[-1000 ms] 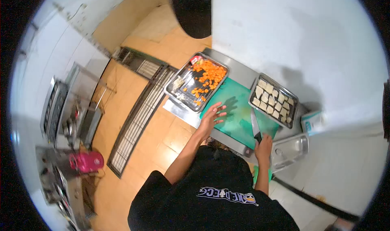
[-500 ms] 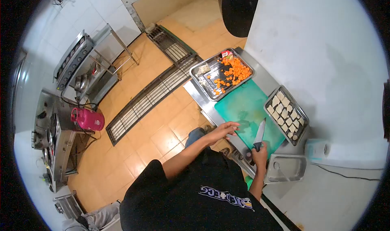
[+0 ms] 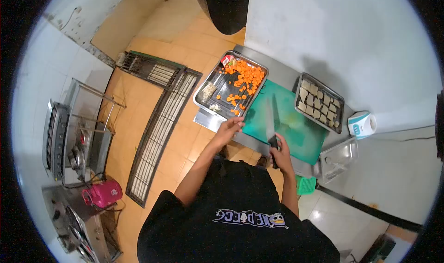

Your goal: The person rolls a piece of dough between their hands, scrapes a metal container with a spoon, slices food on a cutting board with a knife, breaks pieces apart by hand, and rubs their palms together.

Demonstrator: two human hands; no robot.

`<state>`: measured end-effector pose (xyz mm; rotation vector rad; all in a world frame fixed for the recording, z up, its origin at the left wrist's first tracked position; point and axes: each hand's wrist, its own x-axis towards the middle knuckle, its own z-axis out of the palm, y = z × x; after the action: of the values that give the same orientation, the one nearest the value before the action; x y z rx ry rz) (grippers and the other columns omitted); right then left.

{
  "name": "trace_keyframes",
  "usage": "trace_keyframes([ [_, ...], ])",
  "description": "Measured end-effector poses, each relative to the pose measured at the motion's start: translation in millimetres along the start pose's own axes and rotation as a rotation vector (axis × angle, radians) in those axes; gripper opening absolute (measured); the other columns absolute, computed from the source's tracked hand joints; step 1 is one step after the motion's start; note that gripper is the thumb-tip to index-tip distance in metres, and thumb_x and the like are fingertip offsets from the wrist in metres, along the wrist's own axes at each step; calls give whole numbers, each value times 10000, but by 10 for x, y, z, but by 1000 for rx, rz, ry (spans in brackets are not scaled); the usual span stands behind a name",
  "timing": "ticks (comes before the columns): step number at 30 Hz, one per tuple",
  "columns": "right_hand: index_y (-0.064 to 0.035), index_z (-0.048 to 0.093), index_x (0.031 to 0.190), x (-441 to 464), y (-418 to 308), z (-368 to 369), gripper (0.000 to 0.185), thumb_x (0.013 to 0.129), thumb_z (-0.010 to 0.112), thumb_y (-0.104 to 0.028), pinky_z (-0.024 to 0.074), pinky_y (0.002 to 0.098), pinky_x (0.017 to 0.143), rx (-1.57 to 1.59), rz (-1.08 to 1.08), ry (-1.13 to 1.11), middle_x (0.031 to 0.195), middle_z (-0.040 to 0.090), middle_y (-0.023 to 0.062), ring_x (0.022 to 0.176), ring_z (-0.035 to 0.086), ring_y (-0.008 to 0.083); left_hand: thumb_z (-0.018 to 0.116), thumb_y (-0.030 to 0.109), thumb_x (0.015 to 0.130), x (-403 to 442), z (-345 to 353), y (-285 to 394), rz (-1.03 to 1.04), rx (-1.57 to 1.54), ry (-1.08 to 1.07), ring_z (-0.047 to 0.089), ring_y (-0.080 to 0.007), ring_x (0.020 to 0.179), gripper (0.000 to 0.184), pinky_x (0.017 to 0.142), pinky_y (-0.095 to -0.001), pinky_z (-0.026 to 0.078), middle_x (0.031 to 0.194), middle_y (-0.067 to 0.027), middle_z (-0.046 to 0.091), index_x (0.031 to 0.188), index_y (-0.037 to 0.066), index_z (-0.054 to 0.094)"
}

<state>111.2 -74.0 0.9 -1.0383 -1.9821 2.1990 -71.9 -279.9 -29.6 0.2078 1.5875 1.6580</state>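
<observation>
My right hand (image 3: 282, 155) is wrapped round the black handle of a knife (image 3: 271, 124), whose blade points away over the green cutting board (image 3: 300, 135). Near the board's left edge, my left hand (image 3: 229, 130) hovers with its fingers bent and apart, holding nothing, close to the near corner of a metal tray (image 3: 200, 102). Sliced carrots (image 3: 248, 77), a red packet (image 3: 227, 60) and a pale lump (image 3: 208, 91) lie in that tray. Right of the board, a second tray (image 3: 298, 80) holds rows of pale flat pieces (image 3: 317, 103).
An empty metal pan (image 3: 340, 160) and a white-and-blue roll (image 3: 362, 125) are at the right. A green basket (image 3: 306, 185) is below the counter. Floor grates (image 3: 162, 129), a pink gas cylinder (image 3: 102, 193) and a stove (image 3: 56, 139) are at the left.
My right hand has carried the knife left across the board, its blade now raised. My left hand has moved left toward the carrot tray. The whole view has shifted.
</observation>
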Motion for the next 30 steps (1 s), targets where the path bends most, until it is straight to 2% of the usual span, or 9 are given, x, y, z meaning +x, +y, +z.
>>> trace_keyframes([
  [3, -120, 453, 1463, 225, -117, 465, 612, 878, 572, 14, 449, 272, 552, -97, -135, -11, 1028, 610, 89, 665, 548, 114, 637, 276, 997, 152, -496, 167, 68, 40, -1, 608, -93, 920, 353, 771, -257, 484, 1069, 24, 649, 1299, 95, 622],
  [6, -114, 464, 1459, 324, -155, 749, 610, 875, 587, 7, 485, 280, 635, -66, -100, 42, 1098, 603, 94, 752, 568, 127, 719, 237, 928, 297, -999, 140, 362, 218, 175, 643, -148, 939, 334, 777, -304, 470, 992, -20, 704, 1227, 103, 652],
  [8, -116, 462, 1464, 341, -79, 859, 611, 877, 589, -2, 501, 296, 661, -97, -95, 109, 1104, 609, 109, 769, 589, 151, 760, 209, 844, 211, -1178, 356, 395, 1147, 459, 656, -238, 957, 320, 806, -406, 473, 991, -68, 710, 1146, 128, 692],
  [10, -119, 461, 1468, 374, 122, 911, 612, 879, 590, -12, 517, 312, 688, -126, -90, 172, 1110, 614, 124, 785, 610, 175, 766, 205, 819, 250, -1241, 426, 349, 1245, 410, 643, -264, 978, 296, 830, -444, 453, 998, -79, 710, 1102, 141, 707],
  [12, -115, 461, 1471, 383, 338, 857, 586, 902, 568, -22, 472, 284, 568, -319, -166, 314, 1066, 615, 100, 695, 560, 130, 784, 301, 784, 340, -1261, 410, 398, 1422, 385, 604, -287, 1034, 275, 888, -474, 391, 992, -88, 715, 1000, 137, 736],
  [15, -101, 479, 1456, 291, 430, 768, 558, 911, 581, -39, 498, 322, 713, -518, -283, 453, 1029, 613, 110, 784, 584, 180, 772, 414, 786, 497, -1195, 453, 367, 1557, 337, 581, -303, 1074, 356, 911, -474, 362, 978, -102, 720, 976, 115, 737],
  [16, -103, 477, 1454, 167, 103, 819, 571, 899, 615, -96, 496, 433, 906, -394, -56, 421, 1082, 636, 219, 1007, 634, 351, 758, 495, 791, 548, -1168, 451, 317, 1563, 304, 586, -317, 1076, 441, 930, -490, 357, 980, -118, 730, 968, 92, 739],
  [22, -89, 486, 1436, 118, 250, 536, 540, 910, 608, -91, 497, 454, 913, -466, -73, 527, 1132, 646, 244, 1043, 641, 385, 746, 491, 823, 791, -1080, 392, 128, 1700, 216, 610, -315, 1073, 437, 980, -523, 340, 1000, -126, 743, 1017, 99, 730],
  [30, -54, 480, 1442, 119, 265, -27, 524, 928, 580, -62, 440, 448, 1053, -522, -140, 512, 1335, 585, 255, 1235, 567, 424, 718, 347, 857, 676, -748, 360, 357, 1474, 426, 603, -308, 1026, 283, 935, -561, 352, 1049, -80, 696, 1026, 120, 698],
])
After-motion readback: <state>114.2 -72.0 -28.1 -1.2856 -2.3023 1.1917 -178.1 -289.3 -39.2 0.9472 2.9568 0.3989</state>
